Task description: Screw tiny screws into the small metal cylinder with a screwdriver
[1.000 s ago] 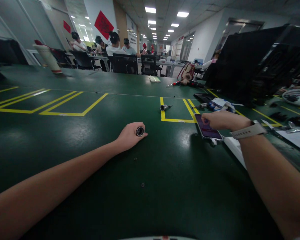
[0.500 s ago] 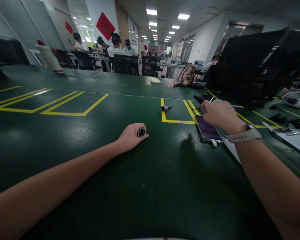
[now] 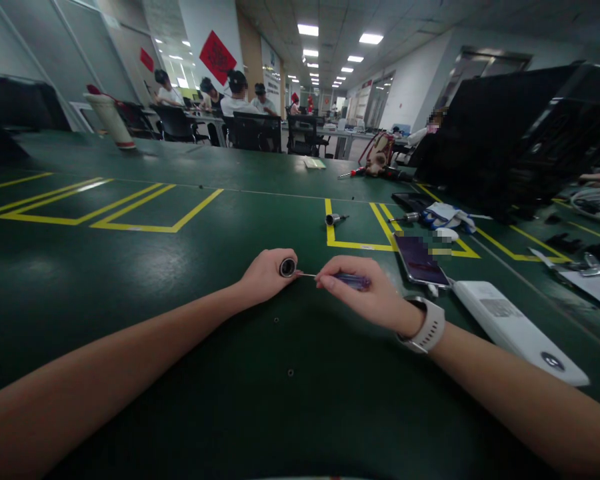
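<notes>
My left hand [image 3: 267, 277] is wrapped around a round metal tube-like part [image 3: 287, 267], whose dark open end faces me; the rest of it is hidden in the fist. In my right hand [image 3: 365, 293] is a small screwdriver [image 3: 353, 281] with a clear purplish handle. Its thin shaft points left, and the tip is close to the fingers of my left hand; whether it touches the part I cannot tell. Two small dark rings or nuts, a nearer one [image 3: 291, 373] and a farther one [image 3: 276, 320], lie on the green table [image 3: 220, 400] below my hands.
A metal socket-like piece [image 3: 334, 219] lies in a yellow-taped box, with a similar one [image 3: 406, 218] by a white-and-blue cloth [image 3: 449, 217]. Right of my hand are a phone [image 3: 421, 259] and a white power bank [image 3: 520, 327]. A black case [image 3: 500, 133] stands back right.
My right hand has come left and nearer from beside the cloth, bringing the screwdriver to my left hand. The cloth and power bank are now uncovered. My left hand keeps its hold.
</notes>
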`<state>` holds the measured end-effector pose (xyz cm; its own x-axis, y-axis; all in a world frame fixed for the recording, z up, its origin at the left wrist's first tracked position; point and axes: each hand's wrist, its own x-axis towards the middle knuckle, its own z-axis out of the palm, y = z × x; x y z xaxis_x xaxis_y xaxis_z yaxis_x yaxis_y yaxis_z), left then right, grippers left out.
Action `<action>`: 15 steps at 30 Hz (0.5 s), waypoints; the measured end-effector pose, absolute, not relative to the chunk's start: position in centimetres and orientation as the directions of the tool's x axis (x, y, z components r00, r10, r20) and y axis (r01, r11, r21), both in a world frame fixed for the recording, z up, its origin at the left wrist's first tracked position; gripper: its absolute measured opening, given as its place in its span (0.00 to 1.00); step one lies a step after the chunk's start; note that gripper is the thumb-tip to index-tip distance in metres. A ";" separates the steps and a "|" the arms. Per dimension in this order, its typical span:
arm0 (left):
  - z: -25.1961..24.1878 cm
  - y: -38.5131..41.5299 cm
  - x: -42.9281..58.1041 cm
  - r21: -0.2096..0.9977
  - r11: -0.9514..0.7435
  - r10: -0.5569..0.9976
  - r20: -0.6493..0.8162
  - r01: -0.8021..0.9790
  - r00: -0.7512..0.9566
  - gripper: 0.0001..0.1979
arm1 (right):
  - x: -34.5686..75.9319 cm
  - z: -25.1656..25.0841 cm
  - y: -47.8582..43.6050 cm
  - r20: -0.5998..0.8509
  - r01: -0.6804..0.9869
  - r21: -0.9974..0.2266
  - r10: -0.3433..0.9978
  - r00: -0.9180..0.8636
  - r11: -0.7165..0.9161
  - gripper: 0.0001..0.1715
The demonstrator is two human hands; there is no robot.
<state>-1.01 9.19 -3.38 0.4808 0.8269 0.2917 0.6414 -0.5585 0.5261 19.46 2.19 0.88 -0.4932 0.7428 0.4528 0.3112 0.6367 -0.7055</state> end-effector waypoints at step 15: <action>-3.4 8.9 -0.7 0.416 -0.651 0.759 0.332 0.635 0.560 0.08 | 18.6 -1.0 2.3 0.503 0.472 -0.312 0.565 -0.654 0.824 0.12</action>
